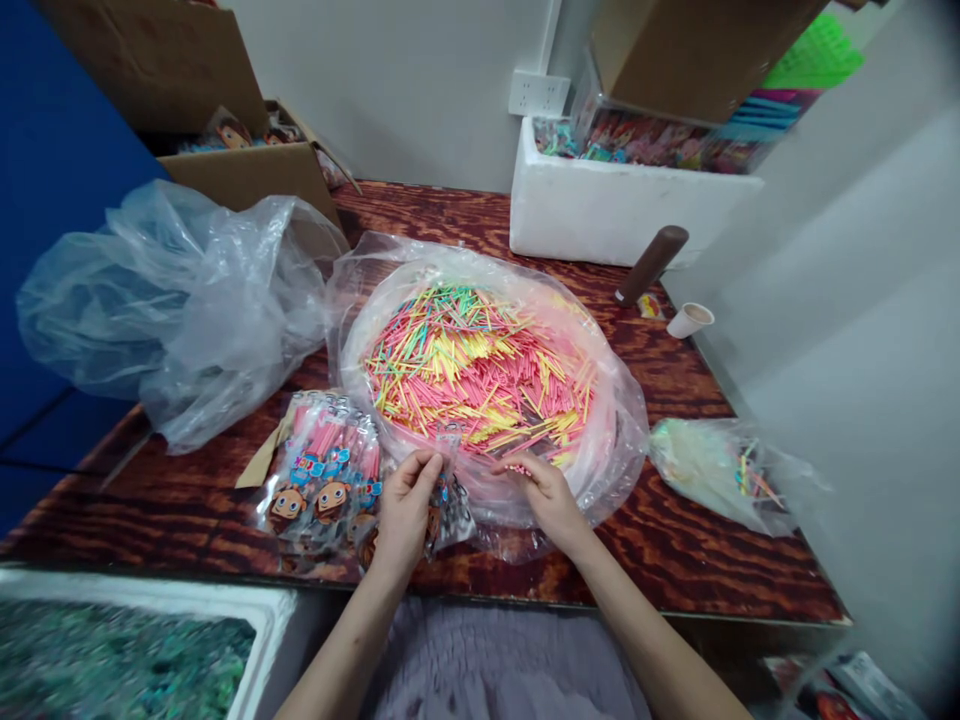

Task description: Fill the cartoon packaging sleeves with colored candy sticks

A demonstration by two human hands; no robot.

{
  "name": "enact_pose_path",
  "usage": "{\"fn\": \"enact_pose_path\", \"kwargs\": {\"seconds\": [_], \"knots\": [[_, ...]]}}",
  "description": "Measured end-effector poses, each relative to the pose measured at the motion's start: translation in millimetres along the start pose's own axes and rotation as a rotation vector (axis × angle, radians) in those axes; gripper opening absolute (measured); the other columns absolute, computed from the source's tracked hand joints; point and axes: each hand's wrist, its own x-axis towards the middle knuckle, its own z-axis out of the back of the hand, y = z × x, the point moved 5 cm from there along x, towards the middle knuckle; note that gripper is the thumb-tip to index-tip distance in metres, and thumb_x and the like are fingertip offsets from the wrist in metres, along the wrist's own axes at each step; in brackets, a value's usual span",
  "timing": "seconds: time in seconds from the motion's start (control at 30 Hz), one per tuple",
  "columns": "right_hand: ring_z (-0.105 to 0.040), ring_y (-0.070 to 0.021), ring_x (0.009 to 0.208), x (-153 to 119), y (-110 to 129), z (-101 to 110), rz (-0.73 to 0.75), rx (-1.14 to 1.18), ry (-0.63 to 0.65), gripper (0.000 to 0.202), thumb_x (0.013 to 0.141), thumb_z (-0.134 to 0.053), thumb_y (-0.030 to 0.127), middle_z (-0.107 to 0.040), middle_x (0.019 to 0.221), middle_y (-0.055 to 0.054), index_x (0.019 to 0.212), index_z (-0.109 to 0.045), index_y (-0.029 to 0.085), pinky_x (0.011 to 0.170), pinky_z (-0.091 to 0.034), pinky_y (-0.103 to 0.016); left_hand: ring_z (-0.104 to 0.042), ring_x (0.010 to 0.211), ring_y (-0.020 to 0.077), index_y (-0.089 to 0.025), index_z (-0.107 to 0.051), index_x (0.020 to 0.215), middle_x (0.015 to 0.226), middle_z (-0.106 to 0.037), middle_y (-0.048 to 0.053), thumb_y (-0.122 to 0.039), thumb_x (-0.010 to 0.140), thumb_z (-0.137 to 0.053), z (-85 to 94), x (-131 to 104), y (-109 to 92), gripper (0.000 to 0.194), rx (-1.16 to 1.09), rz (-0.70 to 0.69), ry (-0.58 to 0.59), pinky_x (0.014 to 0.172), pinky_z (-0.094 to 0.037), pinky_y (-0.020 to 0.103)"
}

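Note:
A large clear plastic bag [626, 400] lies spread open in the middle of the table, filled with thin pink, yellow and green sticks [480, 370]. At its near edge, my left hand [405, 500] pinches the top of a small clear packet [454, 510] printed with a cartoon face, partly behind my fingers. My right hand [551, 500] is closed around a small bunch of pink sticks [517, 469], their ends pointing left toward the packet. Left of my left hand lies a pile of similar printed packets [326, 480], with pink sticks in several of them.
Crumpled clear plastic [225, 290] and an open cardboard box [247, 175] are at the left. A white foam box [600, 205] stands behind. On the right are a brown tube [652, 265], a paper cup [690, 320] and a knotted bag [727, 470]. Another foam box [274, 620] sits lower left.

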Motion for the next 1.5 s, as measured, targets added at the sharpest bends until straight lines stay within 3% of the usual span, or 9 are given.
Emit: {"fn": "enact_pose_path", "kwargs": {"seconds": [0.57,0.77,0.93,1.03,1.1,1.27,1.5], "knots": [[-0.065,-0.0199,0.094,4,2,-7,0.016,0.001,0.016,0.029,0.091,-0.046,0.014,-0.072,0.096,-0.004,0.100,-0.072,0.022,0.085,-0.047,-0.032,-0.054,0.071,0.0136,-0.017,-0.066,0.080,0.073,-0.060,-0.001,-0.037,0.085,-0.060,4.9,-11,-13,0.021,0.238,-0.104,0.076,0.067,-0.042,0.022],[-0.065,-0.0199,0.093,6,5,-5,-0.025,0.040,-0.016,0.021,0.092,-0.049,0.021,-0.072,0.094,-0.004,0.096,-0.070,0.022,0.085,-0.048,-0.032,-0.055,0.073,0.0148,-0.017,-0.065,0.080,0.075,-0.061,0.000,-0.033,0.089,-0.055,-2.7,-18,-17,0.021,0.353,-0.192,0.188,0.069,-0.042,0.023],[-0.064,-0.0201,0.087,21,-3,32,-0.093,0.069,-0.145,0.016,0.093,-0.051,0.034,-0.069,0.089,-0.004,0.094,-0.062,0.022,0.080,-0.048,-0.032,-0.055,0.072,0.0147,-0.017,-0.064,0.078,0.074,-0.060,0.001,-0.031,0.090,-0.054,-2.9,-22,-19,0.021,0.402,-0.229,0.239,0.068,-0.041,0.023],[-0.061,-0.0194,0.076,34,-13,69,-0.113,-0.081,-0.239,0.018,0.093,-0.048,0.037,-0.064,0.082,-0.002,0.091,-0.057,0.022,0.074,-0.048,-0.032,-0.056,0.074,0.0154,-0.017,-0.065,0.080,0.076,-0.062,0.002,-0.031,0.090,-0.054,0.5,-21,-17,0.020,0.401,-0.221,0.232,0.070,-0.042,0.024],[-0.058,-0.0197,0.073,40,-17,80,-0.079,-0.264,-0.203,0.016,0.092,-0.049,0.034,-0.060,0.078,-0.002,0.084,-0.056,0.022,0.071,-0.046,-0.032,-0.057,0.075,0.0158,-0.017,-0.066,0.081,0.077,-0.063,0.002,-0.032,0.090,-0.055,1.6,-21,-16,0.021,0.397,-0.214,0.227,0.070,-0.043,0.024],[-0.054,-0.0185,0.076,44,-25,59,0.042,-0.561,0.091,0.019,0.094,-0.042,0.021,-0.054,0.081,-0.003,0.079,-0.053,0.021,0.071,-0.042,-0.029,-0.057,0.074,0.0162,-0.017,-0.066,0.080,0.075,-0.063,0.002,-0.033,0.089,-0.056,0.3,-23,-14,0.021,0.395,-0.196,0.217,0.069,-0.043,0.024],[-0.056,-0.0212,0.083,56,-21,22,0.048,-0.867,0.118,0.019,0.092,-0.040,0.009,-0.058,0.092,-0.008,0.090,-0.056,0.019,0.073,-0.042,-0.030,-0.058,0.075,0.0167,-0.017,-0.066,0.080,0.076,-0.064,0.002,-0.033,0.088,-0.056,-0.1,-23,-10,0.020,0.395,-0.186,0.231,0.070,-0.043,0.024]]}}
